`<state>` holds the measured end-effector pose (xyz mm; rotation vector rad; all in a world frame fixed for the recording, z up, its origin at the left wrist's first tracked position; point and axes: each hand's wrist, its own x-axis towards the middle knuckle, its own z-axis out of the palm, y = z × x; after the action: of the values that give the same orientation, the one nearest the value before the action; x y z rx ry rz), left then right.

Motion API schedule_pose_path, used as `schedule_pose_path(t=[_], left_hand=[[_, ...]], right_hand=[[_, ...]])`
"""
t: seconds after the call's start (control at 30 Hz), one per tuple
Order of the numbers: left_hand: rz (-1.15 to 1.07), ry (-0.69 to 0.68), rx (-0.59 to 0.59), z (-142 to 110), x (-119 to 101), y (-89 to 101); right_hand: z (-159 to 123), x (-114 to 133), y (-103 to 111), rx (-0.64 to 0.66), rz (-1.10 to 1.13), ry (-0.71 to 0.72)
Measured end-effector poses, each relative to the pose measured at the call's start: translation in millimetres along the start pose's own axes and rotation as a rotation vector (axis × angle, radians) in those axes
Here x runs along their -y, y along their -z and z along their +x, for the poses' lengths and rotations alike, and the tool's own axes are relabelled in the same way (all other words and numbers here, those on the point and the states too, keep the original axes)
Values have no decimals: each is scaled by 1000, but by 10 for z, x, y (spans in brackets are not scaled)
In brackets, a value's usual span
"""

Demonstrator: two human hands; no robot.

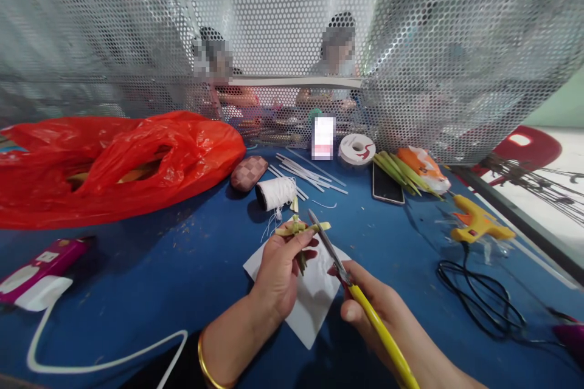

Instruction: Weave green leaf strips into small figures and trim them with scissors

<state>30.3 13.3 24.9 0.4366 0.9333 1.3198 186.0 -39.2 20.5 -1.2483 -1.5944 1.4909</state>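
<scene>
Over the desk (182,267), the left hand (281,262) pinches green strips (295,227); the right hand (387,301) grasps scissors (375,323), best angled clear of the thumb (301,243).

Just a plain shiny gold bangle (204,363) back behind the left grip (281,261), plus some black clothing (190,364) beside it.
</scene>
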Motion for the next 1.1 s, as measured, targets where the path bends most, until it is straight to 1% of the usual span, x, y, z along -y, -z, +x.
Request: schedule_pose_path(t=[0.13, 0.3, 0.7, 0.8, 0.87, 1.0, 1.1], left_hand=[[6, -11, -18, 3, 3, -2], [4, -34, -12, 10, 15, -11], [12, -47, -15, 15, 27, -17], [19, -47, -17, 29, 26, -12], [23, -40, -19, 46, 24, -1], [82, 9, -8, 67, -10, 23], [122, 77, 85, 49, -52, 26]], right_hand=[[-8, -3, -10, 19, 2, -18], [-19, -47, -47, -6, -20, -28], [-51, -95, -143, -4, 96, -34], [-54, -124, -187, -24, 122, -47], [-47, -138, -194, -42, 163, -18], [-18, -84, -106, -146, 236, 17], [16, 14, 31, -205, 188, -3]])
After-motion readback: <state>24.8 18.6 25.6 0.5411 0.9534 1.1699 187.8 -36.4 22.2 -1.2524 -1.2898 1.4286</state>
